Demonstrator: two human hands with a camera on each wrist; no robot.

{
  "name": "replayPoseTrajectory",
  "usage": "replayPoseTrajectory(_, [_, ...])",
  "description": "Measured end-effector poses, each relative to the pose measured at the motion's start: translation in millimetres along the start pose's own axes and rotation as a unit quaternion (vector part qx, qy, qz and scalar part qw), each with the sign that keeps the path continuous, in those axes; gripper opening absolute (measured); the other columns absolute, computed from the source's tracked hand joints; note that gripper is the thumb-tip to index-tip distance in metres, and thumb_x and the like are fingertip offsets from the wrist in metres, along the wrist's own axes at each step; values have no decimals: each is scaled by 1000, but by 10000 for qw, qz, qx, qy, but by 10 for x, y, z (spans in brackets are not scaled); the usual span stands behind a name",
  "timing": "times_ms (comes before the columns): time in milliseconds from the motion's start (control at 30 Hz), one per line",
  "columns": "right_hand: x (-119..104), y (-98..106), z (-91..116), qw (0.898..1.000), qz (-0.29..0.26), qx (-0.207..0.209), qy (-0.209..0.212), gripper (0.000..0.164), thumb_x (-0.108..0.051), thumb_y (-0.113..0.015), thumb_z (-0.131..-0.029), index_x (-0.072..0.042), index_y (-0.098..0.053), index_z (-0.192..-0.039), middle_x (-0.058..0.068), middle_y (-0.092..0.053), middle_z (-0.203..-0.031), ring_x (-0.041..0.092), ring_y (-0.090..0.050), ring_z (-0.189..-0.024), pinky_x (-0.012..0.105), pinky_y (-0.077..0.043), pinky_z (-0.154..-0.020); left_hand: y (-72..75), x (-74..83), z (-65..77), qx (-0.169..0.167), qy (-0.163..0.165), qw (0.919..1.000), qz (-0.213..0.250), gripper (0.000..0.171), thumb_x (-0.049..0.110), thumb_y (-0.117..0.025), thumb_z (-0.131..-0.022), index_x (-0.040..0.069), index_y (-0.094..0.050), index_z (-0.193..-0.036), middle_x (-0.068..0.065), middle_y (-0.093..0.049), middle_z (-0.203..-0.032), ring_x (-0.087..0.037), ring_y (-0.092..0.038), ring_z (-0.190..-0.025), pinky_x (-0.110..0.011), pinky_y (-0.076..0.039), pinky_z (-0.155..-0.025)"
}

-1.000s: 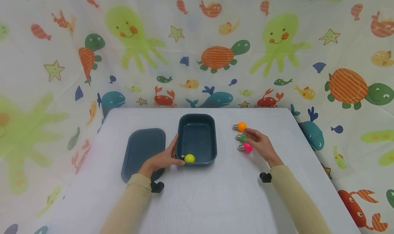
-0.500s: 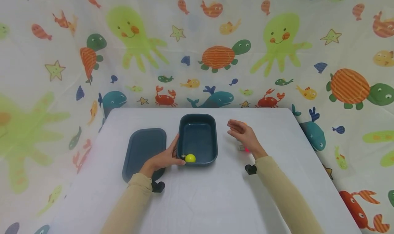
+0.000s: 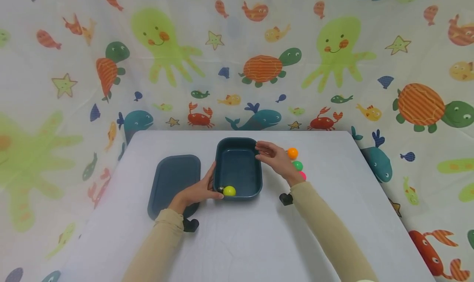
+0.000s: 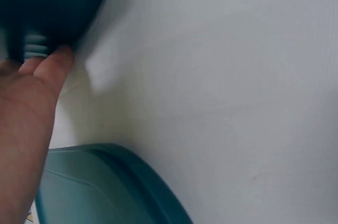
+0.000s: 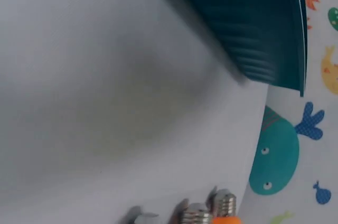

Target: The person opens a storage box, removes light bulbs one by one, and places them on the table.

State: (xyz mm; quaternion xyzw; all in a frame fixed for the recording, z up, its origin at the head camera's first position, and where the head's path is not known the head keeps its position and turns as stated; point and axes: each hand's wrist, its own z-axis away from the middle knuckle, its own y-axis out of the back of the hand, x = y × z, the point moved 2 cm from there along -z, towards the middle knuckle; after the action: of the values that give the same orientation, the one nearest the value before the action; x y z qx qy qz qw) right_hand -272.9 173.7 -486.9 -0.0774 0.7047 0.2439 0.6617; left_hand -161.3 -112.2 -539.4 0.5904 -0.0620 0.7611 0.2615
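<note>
In the head view a dark teal box (image 3: pixel 238 162) stands mid-table, a yellow light bulb (image 3: pixel 230 191) lying in its front left corner. My left hand (image 3: pixel 196 192) rests against that corner, fingers stretched along the left wall and thumb at the front. My right hand (image 3: pixel 275 158) reaches to the box's right rim, fingers extended and holding nothing visible. Right of it lie an orange bulb (image 3: pixel 292 153), a green bulb (image 3: pixel 298 165) and a pink bulb (image 3: pixel 303 175), partly hidden by the hand. Metal bulb bases (image 5: pixel 225 203) show low in the right wrist view.
A flat teal lid (image 3: pixel 174 183) lies left of the box, partly under the left forearm. White cloth covers the table (image 3: pixel 237 245). Behind and beside it hangs a curtain (image 3: pixel 237 39) printed with sea animals.
My right hand has moved left from over the bulbs to the box's right rim, uncovering the orange and green bulbs. The left hand and the box have stayed in place.
</note>
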Motion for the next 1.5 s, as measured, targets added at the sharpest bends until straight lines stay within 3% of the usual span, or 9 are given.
replayPoseTrajectory(367, [-118,-250,-105,9992,-25,-373,132,55,-15,-70,-92,-8,-49,-142,8,-55,-139,33,-48,-131,33,-42,-104,-14,7,10,32,37,10000,-17,119,24,-78,-85,40,18,-152,1,11,-164,-26,-11,-149,-49,-16,-118])
replayPoseTrajectory(1000, [-285,-593,-171,9946,161,-1024,73,61,-25,-76,-87,-6,-51,-140,7,-54,-139,27,-53,-128,29,-45,-101,-11,-8,5,17,102,9999,53,119,27,-78,-84,42,19,-152,5,7,-164,-23,-13,-149,-49,-15,-118])
replayPoseTrajectory(1267, [-205,-688,-191,9919,516,-1151,-145,62,-33,-77,-85,-14,-53,-139,3,-57,-137,23,-54,-126,31,-46,-100,-9,-6,14,-41,31,9998,206,117,25,-77,-86,40,19,-152,3,6,-164,-23,-16,-148,-51,-15,-118])
replayPoseTrajectory(1500, [-180,-754,-182,9900,638,-1256,-88,64,-30,-76,-86,-7,-51,-140,5,-58,-135,25,-55,-125,34,-47,-101,-14,2,14,-80,-42,9995,305,117,21,-76,-87,40,19,-152,5,4,-164,-22,-19,-147,-49,-16,-118])
